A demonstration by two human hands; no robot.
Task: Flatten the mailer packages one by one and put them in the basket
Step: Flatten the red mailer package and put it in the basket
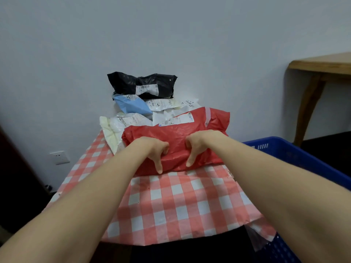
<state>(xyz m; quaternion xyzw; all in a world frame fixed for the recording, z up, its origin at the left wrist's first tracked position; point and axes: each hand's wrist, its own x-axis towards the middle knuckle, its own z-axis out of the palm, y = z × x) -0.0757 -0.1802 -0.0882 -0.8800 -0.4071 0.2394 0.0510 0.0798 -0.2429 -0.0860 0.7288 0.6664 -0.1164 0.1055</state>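
Under my hands: a crinkled red plastic mailer package (176, 133) with a white shipping label on its far side, lying on the red-and-white checked tablecloth (171, 202).
Left hand: my left hand (152, 150) is on the near left part of the red package, fingers curled into the plastic and thumb stretched down its near face, gripping it.
Right hand: my right hand (197, 147) grips the same package just beside the left, fingers bunched into the plastic and thumb pointing down toward me.
Between the hands: a narrow strip of red plastic; the hands do not touch.
Beyond my hands: a heap of more packages against the pale wall, with a black plastic mailer (142, 84) on top, a light blue mailer (133, 104) under it and white mailers (167, 103) beside that.
Beyond my left hand: a cream-coloured mailer (110, 133), touching the red package's left end.
Right of my right hand: a blue plastic slotted basket (284, 150), below the table's edge; my forearm hides most of its inside.
Far right: a light wooden table (322, 69) against the wall.
Left, low down: a white wall socket (59, 157).
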